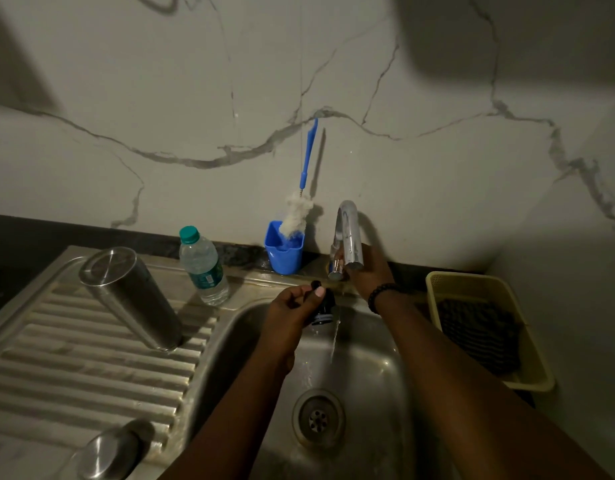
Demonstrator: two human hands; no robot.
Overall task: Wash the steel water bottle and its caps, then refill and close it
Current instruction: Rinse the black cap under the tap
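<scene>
The steel water bottle (131,297) stands upside down on the ribbed drainboard (74,368) at the left. A steel outer cap (108,452) lies at the drainboard's near edge. My left hand (292,310) grips a small black inner cap (324,306) over the sink basin (368,393), beside a thin stream of water running from the chrome tap (347,233). My right hand (368,268) reaches behind the tap's base, fingers curled around its handle, partly hidden by the spout.
A clear plastic bottle (204,268) with a green cap stands behind the sink. A blue cup (284,252) holds a blue-handled bottle brush (301,202). A yellow basket (486,327) with a dark cloth sits at the right. The drain (318,417) lies mid-basin.
</scene>
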